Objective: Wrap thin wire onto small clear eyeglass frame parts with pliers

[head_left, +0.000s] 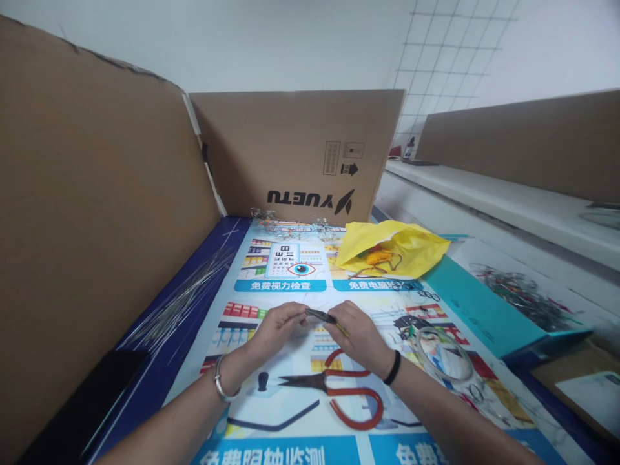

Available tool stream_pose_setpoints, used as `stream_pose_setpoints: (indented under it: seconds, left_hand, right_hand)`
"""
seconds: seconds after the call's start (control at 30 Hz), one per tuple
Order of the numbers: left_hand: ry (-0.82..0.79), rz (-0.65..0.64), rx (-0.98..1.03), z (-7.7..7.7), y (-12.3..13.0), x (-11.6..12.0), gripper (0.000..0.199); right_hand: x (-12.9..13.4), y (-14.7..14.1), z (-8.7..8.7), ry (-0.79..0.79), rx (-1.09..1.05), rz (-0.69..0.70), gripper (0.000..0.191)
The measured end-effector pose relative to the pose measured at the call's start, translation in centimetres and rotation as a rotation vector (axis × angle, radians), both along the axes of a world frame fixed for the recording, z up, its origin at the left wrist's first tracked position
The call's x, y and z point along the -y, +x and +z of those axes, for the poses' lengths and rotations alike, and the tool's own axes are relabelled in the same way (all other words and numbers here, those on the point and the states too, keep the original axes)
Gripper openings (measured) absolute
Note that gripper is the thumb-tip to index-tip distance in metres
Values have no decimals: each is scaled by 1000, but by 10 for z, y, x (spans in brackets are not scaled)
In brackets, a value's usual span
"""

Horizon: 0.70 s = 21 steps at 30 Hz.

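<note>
My right hand [358, 332] is closed around a pair of pliers [320, 316] with dark jaws and a bit of yellow handle showing. The jaws point left, toward the fingertips of my left hand [278, 329]. Those fingers are pinched together at the tip of the jaws; what they grip is too small to make out, though faint thin wire-like lines show close by. Below both hands lies a pair of scissors [356, 391] with red handles, its dark blades pointing left.
Straight thin wires [184, 300] lie at the left beside a black flat object [92, 400]. A yellow bag [421, 248] sits farther back on the printed sheet. At the right are a wire coil [467, 369] and a teal box [477, 310] near tangled wire pieces [526, 297]. Cardboard panels [271, 148] stand behind and left.
</note>
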<state>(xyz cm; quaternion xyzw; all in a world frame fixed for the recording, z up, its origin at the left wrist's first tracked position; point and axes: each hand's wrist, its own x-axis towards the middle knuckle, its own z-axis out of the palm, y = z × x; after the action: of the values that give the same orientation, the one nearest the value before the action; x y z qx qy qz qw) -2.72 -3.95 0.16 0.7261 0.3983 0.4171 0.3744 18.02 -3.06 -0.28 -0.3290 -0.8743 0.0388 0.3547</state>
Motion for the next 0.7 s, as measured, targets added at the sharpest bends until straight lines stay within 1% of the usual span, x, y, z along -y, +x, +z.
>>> stream_pose_setpoints:
  seconds: [0.13, 0.23, 0.33, 0.43, 0.57, 0.7]
  left_hand:
    - [42, -1, -20, 1, -2, 0, 24]
    - [114, -23, -61, 0, -6, -3, 22]
    - [193, -57, -133, 0, -12, -5, 23]
    - [262, -82, -189, 2, -16, -7, 23]
    - [346, -91, -201, 2, -17, -8, 25]
    - [391, -94, -208, 1, -17, -8, 25]
  right_hand:
    - [-1, 1, -1, -25, -18, 14, 14]
    - [-1, 2, -1, -117, -51, 44, 17]
    - [1, 1, 4, -273, -42, 64, 22]
    - [3, 0, 11, -462, -33, 92, 29]
    - [5, 0, 21, -713, -97, 154, 37]
    - [4, 3, 27, -944, -139, 176, 37]
